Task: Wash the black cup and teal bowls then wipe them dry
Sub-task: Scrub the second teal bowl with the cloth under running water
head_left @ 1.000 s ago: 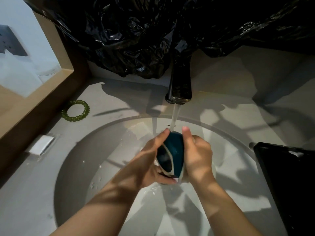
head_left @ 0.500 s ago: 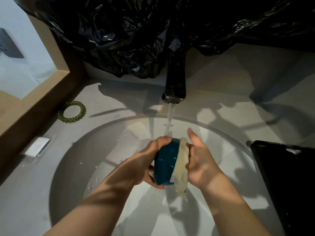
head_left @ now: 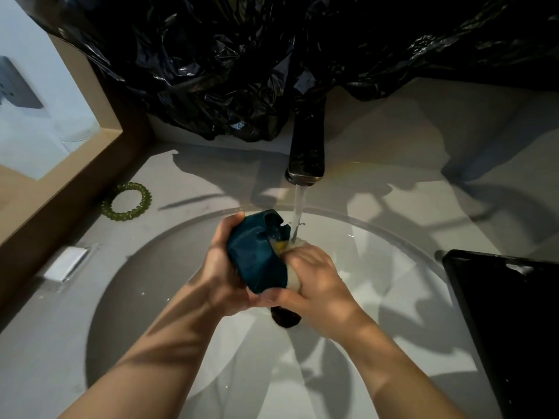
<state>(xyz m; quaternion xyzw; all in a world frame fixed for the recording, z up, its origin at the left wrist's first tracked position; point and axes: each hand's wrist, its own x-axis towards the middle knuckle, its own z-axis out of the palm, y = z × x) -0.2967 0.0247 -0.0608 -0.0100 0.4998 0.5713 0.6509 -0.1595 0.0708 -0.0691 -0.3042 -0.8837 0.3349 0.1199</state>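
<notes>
A teal bowl with a notched foot is held tilted over the white sink basin, its underside facing up and left. My left hand grips its left side. My right hand presses a pale sponge with a yellow patch against the bowl's right side, fingers curled round it. Water runs from the dark faucet onto the sponge and the bowl's edge. Below my hands the dark drain shows. The black cup is not visible.
A black tray sits on the counter at the right. A green beaded bracelet and a small white block lie on the counter at the left, beside a wooden frame. Black plastic sheeting hangs behind the faucet.
The bowl has turned so its teal underside faces up, and it moved up-left beneath the stream. My right hand slid lower and now covers most of the sponge.
</notes>
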